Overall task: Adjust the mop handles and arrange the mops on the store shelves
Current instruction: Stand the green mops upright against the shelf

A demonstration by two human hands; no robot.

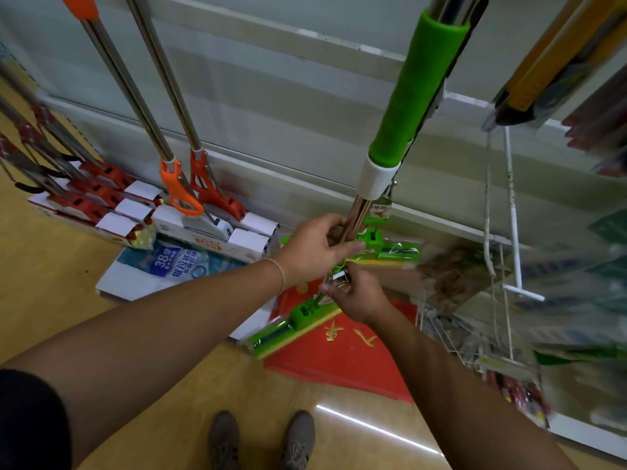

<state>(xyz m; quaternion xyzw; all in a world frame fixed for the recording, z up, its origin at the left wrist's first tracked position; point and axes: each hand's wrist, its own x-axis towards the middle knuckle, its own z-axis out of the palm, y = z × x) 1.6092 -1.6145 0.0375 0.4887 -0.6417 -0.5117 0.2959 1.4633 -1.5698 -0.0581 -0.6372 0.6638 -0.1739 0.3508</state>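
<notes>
A mop with a green foam grip (418,93) on a shiny metal handle stands upright in front of me. Its green sponge head (286,329) rests on the floor, wrapped in clear plastic. My left hand (315,249) grips the metal handle just below the white collar (376,178). My right hand (356,295) pinches the metal linkage lower down, near the head. A second green mop head (395,249) lies behind them against the wall.
Several orange and red squeeze mops (190,184) lean on the white wall panel at the left, heads in white cartons. A blue-and-white package (163,266) and a red mat (342,351) lie on the yellow floor. White wire racks (502,239) with goods stand right.
</notes>
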